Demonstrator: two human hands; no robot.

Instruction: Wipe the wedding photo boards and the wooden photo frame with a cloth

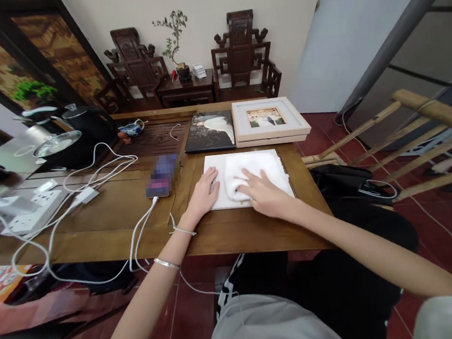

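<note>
A flat white board (pixel 218 203) lies near the front edge of the wooden table, and a folded white fluffy cloth (pixel 257 161) rests on top of it. My left hand (pixel 204 193) is at the board's left edge, its fingers extended and touching the border. Over the cloth's lower right part, my right hand (pixel 266 191) presses down with fingers spread. The cloth's underside and the board beneath it are hidden.
Behind the board lie a dark photo panel (pixel 210 133) and a white framed photo (pixel 299 123). To the left are a blurred-screen phone (pixel 163 174) on a cable, a power strip (pixel 34 212) and black kettles (pixel 87 121). A wooden rack (pixel 423 102) stands on the right.
</note>
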